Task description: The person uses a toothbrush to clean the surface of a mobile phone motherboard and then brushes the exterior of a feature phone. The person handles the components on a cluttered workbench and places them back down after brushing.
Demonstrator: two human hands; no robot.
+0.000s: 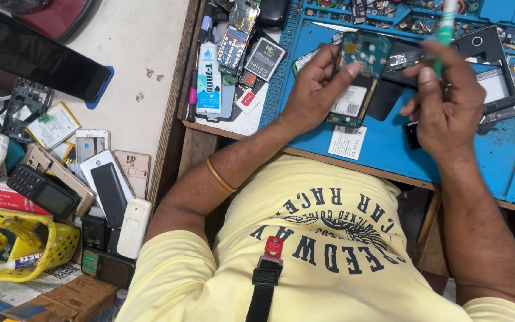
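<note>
Left hand (314, 89) curled around a small green circuit board (363, 52), thumb pressed on its near face and fingers behind its edge, lifted just above the blue work mat (388, 149) at the far middle of the scene. Right hand (445, 98) closed in a pinch on a slim green-and-white tool (446, 27), tip end hidden behind the fingers, held just right of the board. Board likely light, thin and stiff, also fragile: bare components and solder on the face, so best gripped by the edges only, never flexed or squeezed across the middle. Tool likely light and smooth, a bit slippery, best held low on the shaft. Directly beneath the board, an opened phone body (353, 101) with a white-labelled battery, touching the mat; beside it a dark back cover (385, 98) and a white paper slip (347, 142) nearer the mat's near edge. To the left, a tube of glue (208, 77), a loose battery (264, 58) and a blue keypad board (233, 48). Further left on the pale counter, a pile of old handsets (111, 191), a tablet (31, 53) and a yellow basket (13, 244). Far right, a phone frame (490, 65) and small loose parts crowding the mat, leaving little free room to set the board down.
</note>
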